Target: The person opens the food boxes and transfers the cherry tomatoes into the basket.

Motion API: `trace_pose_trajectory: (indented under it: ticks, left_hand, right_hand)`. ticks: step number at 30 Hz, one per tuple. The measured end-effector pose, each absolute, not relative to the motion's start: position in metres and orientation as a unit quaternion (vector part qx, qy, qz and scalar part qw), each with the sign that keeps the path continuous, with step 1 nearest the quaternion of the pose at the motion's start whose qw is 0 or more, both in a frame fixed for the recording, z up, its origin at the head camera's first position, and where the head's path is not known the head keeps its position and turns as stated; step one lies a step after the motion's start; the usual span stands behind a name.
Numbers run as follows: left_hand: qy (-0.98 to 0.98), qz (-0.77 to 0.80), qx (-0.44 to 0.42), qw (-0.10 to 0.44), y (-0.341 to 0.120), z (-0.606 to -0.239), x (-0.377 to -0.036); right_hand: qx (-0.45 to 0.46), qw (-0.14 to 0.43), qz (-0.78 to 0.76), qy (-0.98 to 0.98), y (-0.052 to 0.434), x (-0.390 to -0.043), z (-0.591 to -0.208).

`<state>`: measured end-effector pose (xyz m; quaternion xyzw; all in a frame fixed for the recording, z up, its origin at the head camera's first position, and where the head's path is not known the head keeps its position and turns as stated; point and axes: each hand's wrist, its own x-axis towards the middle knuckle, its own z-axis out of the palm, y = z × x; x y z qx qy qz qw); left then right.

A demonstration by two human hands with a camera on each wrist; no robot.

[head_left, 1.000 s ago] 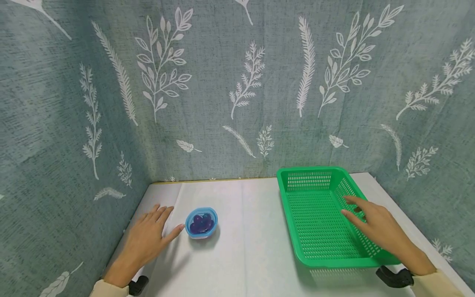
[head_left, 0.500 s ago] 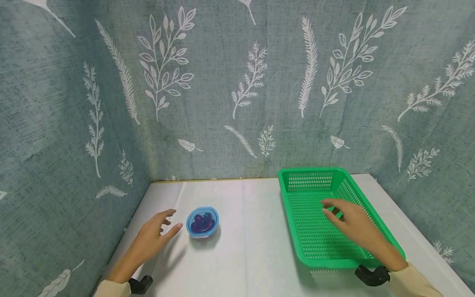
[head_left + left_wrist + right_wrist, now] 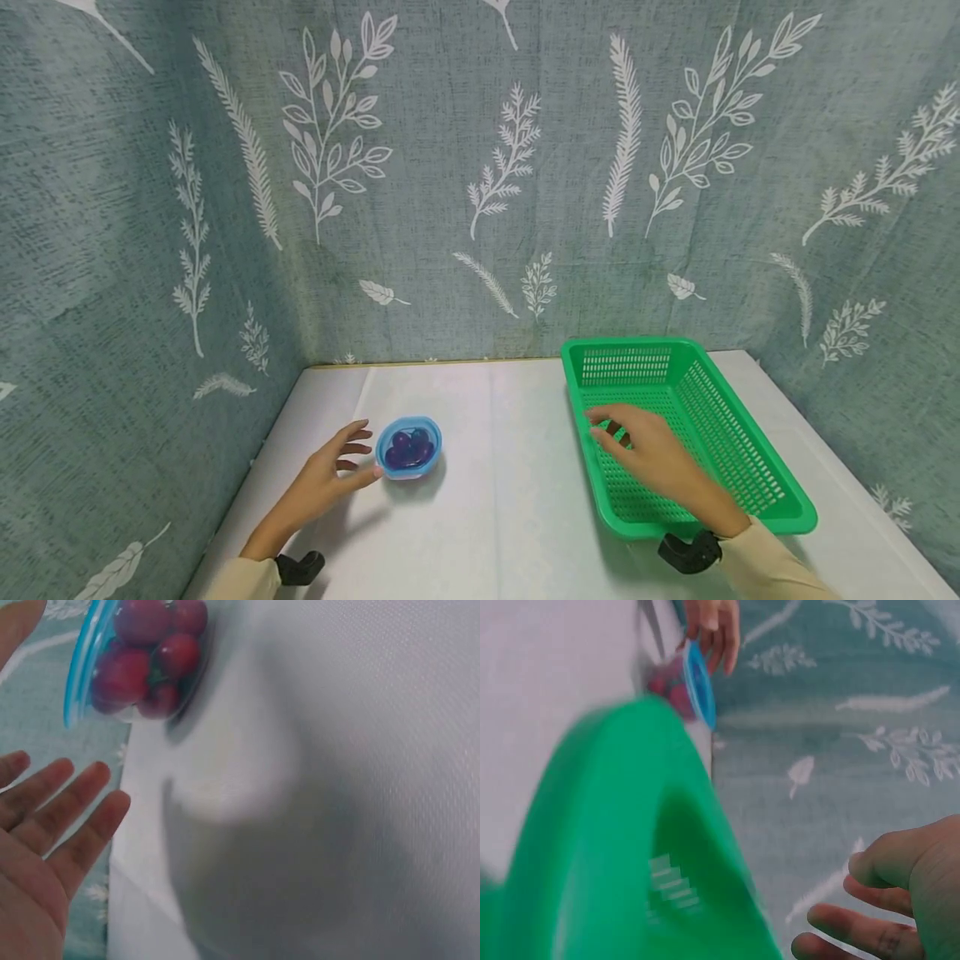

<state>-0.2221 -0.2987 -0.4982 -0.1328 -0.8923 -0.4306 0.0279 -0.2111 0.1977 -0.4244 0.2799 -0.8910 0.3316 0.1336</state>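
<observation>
The left hand (image 3: 324, 479) has its fingers parted, holding nothing; its thumb tip is just beside a blue-rimmed clear plastic container (image 3: 405, 474) of round red fruit (image 3: 407, 450), contact unclear. The container stands upright on the white tabletop (image 3: 517, 467), rim upward, long axis indistinct. The right hand (image 3: 652, 454), fingers loosely bent and unloaded, hovers over a green rectangular plastic basket (image 3: 772, 525), lengthwise front to back. Leaf-patterned grey-green cloth (image 3: 435, 192) hangs behind.

- We saw the left hand (image 3: 34, 862) with its fingers extended, apart from a clear, blue-rimmed tub (image 3: 84, 664).
- We saw round red fruits (image 3: 124, 675) inside it.
- We noticed a broad shadow (image 3: 262, 877) on the white tabletop (image 3: 217, 757), beside leaf-printed cloth (image 3: 45, 705).
</observation>
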Motion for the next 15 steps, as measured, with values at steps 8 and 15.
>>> trace_pose_trajectory:
  ticks: [8, 15]
  left_hand:
    - [-0.871, -0.468, -0.149, 0.010, -0.295, -0.506, -0.226]
    - [-0.860, -0.488, -0.145, -0.022, -0.294, -0.517, -0.231]
  right_hand:
    - [0.320, 0.119, 0.332, -0.879, 0.155, -0.211, -0.430]
    - [0.352, 0.104, 0.348, -0.862, 0.121, -0.213, -0.436]
